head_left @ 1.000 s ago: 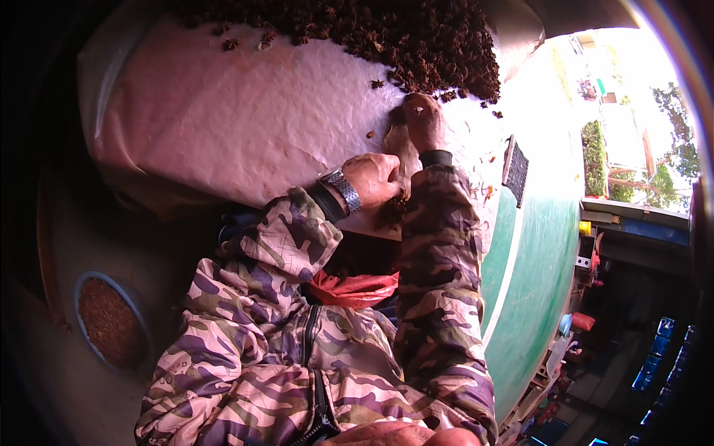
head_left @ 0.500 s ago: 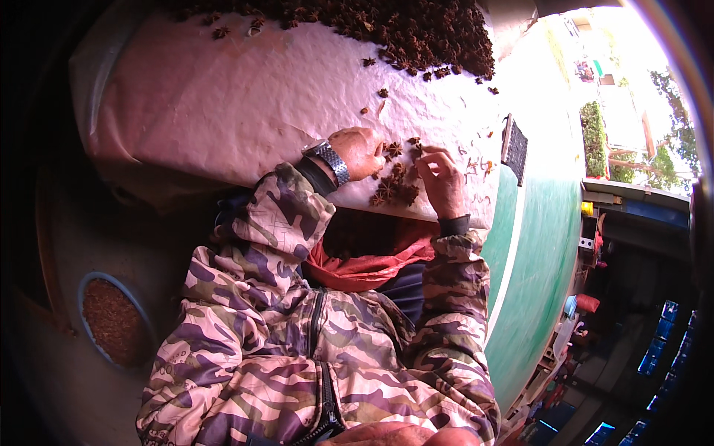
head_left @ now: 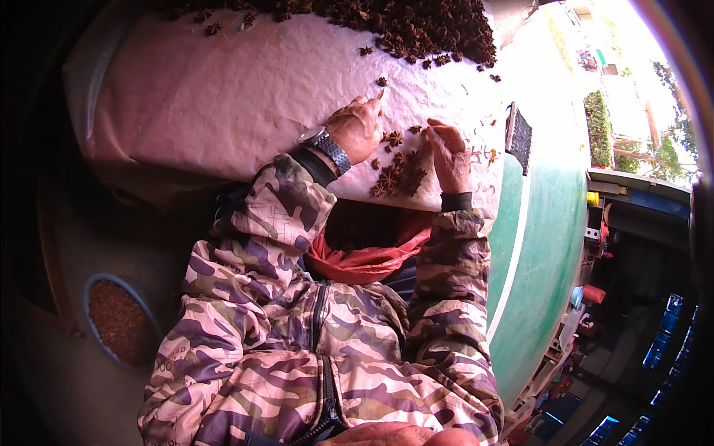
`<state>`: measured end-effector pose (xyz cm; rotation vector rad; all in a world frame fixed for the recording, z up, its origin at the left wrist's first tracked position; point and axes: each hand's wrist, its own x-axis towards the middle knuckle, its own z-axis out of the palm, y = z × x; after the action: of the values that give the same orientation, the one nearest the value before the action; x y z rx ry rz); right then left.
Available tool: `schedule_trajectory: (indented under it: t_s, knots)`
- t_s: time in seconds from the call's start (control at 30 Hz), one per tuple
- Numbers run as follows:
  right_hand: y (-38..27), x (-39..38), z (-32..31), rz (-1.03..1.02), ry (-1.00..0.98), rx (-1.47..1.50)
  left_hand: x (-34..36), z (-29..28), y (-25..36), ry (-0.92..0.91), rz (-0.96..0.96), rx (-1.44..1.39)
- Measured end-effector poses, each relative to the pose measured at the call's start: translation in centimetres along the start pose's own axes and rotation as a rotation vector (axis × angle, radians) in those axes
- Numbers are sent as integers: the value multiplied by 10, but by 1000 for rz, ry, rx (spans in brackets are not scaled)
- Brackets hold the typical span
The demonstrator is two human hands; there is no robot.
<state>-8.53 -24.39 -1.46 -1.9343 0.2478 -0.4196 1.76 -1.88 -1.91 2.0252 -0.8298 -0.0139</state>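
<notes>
At twelve o'clock, your left hand (head_left: 355, 131) slants toward one; apart from it, your right hand (head_left: 451, 156) curls, star anise (head_left: 388, 179) at its eight o'clock; neither grip is discernible.

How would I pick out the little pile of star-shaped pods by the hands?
Find the pale sheet. Near its closest edge, between the left hand and right hand, lies the little pile. It is far smaller than the dark heap beyond.
</notes>
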Motion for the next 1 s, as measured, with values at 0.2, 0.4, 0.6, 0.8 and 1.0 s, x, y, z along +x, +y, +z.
schedule_trajectory:
  t_s: [0.2, 0.4, 0.6, 0.8, 1.0]
  knots:
    - [-6, -23, 27, -159, -94, -186, -8, 26, -1, -151, 110, 60]
    - [0, -70, 19, -239, -112, -177, -19, 17, 22, -416, 160, -57]
    - [-16, -110, 12, -149, -123, -172, -32, 29, 21, -560, 225, -185]
    - [-15, -137, -2, 85, -153, -48, -15, 18, 16, -403, 79, -318]
    - [-12, -89, -20, -78, 80, -138, 0, -7, 20, 6, -292, -905]
